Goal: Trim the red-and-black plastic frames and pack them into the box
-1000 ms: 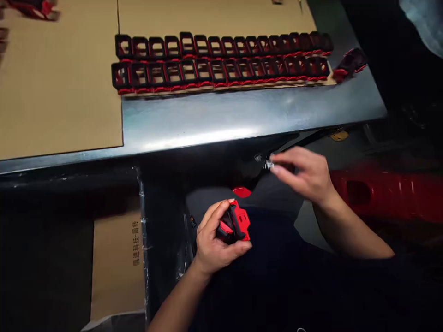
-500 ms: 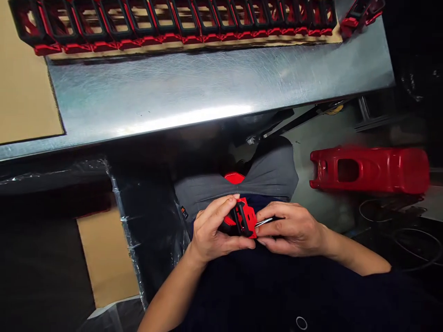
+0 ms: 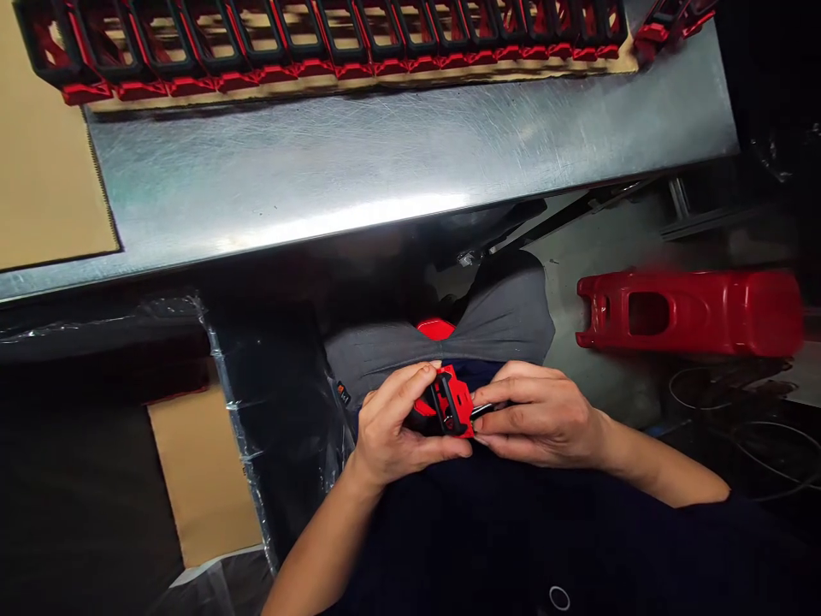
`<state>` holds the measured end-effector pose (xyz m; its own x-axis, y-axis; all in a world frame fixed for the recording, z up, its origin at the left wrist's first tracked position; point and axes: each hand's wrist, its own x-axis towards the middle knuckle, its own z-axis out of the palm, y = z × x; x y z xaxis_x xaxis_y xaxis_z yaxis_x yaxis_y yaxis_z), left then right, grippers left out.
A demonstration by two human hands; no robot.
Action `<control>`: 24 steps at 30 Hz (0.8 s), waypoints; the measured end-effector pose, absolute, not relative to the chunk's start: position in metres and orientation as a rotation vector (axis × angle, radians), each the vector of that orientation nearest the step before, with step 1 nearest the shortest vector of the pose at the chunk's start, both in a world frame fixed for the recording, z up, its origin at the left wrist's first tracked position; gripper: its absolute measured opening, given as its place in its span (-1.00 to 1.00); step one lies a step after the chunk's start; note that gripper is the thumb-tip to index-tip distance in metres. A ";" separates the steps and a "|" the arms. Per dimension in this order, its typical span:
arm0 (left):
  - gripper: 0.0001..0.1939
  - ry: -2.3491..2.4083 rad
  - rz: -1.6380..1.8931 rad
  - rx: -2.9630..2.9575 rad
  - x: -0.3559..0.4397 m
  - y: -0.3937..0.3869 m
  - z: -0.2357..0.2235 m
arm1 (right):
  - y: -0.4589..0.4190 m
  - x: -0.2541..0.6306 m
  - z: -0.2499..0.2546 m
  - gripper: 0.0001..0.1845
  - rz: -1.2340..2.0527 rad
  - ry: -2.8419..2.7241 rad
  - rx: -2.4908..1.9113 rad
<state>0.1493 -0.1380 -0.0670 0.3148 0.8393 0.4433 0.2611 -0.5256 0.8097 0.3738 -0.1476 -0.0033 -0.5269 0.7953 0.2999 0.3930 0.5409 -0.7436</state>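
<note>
The left hand [image 3: 388, 432] grips a red-black frame [image 3: 460, 399]; beside it, the right hand [image 3: 552, 419] pinches a thin rod [image 3: 481, 410], seemingly needing careful alignment.

Workshop or assembly area, as I see it
Identical red-and-black frames [image 3: 298, 38] line a scratched metal table [image 3: 308, 162], with cardboard [image 3: 44, 162] under them.

The head view looks steeply down and forward from the wearer's head, close above the lap [image 3: 506, 321] at centre, and takes in the near edge of the surface [image 3: 333, 171], slanting across the upper frame.
</note>
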 end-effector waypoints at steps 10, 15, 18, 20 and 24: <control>-0.13 0.960 1.192 1.973 0.147 -0.140 -0.072 | -0.145 0.374 -0.002 -0.93 0.866 -2.170 -0.935; -0.13 0.958 1.183 2.009 0.144 -0.140 -0.073 | -0.142 0.372 0.003 -0.89 0.896 -2.224 -0.953; -0.13 0.982 1.154 2.038 0.141 -0.140 -0.073 | -0.140 0.369 0.007 -0.87 0.924 -2.246 -0.953; -0.14 0.991 1.141 2.056 0.139 -0.140 -0.071 | -0.139 0.367 0.008 -0.87 0.931 -2.258 -0.963; -0.14 0.998 1.109 2.076 0.136 -0.139 -0.067 | -0.140 0.363 0.011 -0.88 0.930 -2.296 -0.962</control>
<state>0.1358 -0.1390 -0.0670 0.3754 0.8210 0.4300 0.3418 -0.5539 0.7592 0.3629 -0.1400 0.0105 -0.6381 0.7525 0.1633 0.4266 0.5220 -0.7386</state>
